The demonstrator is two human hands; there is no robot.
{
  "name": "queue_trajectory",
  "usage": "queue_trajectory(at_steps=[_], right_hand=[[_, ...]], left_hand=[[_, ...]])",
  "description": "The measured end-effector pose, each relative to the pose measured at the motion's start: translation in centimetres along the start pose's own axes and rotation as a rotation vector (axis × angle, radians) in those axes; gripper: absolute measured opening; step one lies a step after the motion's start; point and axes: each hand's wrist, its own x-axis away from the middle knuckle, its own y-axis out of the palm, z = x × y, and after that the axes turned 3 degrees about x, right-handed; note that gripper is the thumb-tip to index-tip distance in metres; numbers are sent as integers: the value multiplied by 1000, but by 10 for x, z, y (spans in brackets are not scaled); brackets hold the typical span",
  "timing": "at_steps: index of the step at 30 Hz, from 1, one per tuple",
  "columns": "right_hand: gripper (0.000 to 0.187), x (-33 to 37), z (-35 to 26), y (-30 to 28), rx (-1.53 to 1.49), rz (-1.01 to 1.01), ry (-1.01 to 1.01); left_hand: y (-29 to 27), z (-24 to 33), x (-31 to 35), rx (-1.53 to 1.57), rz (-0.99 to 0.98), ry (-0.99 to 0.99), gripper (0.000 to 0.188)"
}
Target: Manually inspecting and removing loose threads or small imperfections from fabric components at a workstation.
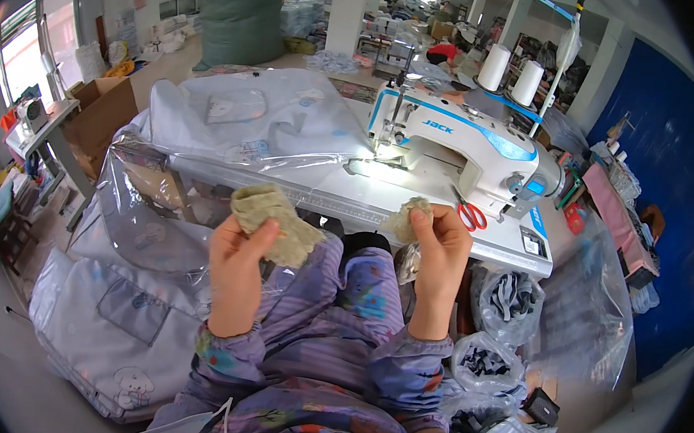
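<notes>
Above my lap, my left hand [237, 271] is closed round a folded, greenish-beige soft piece [294, 241] with rough edges. Whether it is cloth or something like flatbread I cannot tell. Between the thumb and fingers of my right hand [442, 255] is a smaller, ragged greenish-beige piece [402, 222] of similar look. The two pieces are apart. Just beyond my hands stands a white and blue sewing machine [468, 132] with its lamp lit. Red-handled scissors [472, 217] lie on the white machine table [348, 207], near my right hand.
Pale grey printed fabric under clear plastic [239, 118] spreads over the table's left side. More folded printed fabric [114, 336] is stacked at my lower left. Clear bags of dark scraps [512, 303] stand at my right. Two white thread cones [511, 75] rise behind the machine.
</notes>
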Motion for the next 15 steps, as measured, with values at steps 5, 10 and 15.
queue_trajectory(at_steps=[5,10,15], right_hand=[[6,7,-8,-5,-325,-123,122],[10,56,-77,13,-203,-277,-253],[5,76,-121,20,-187,-485,-943]], left_hand=[[-2,-2,-1,29,51,23,26],[0,0,1,19,45,19,26],[1,-3,3,12,6,-9,26]])
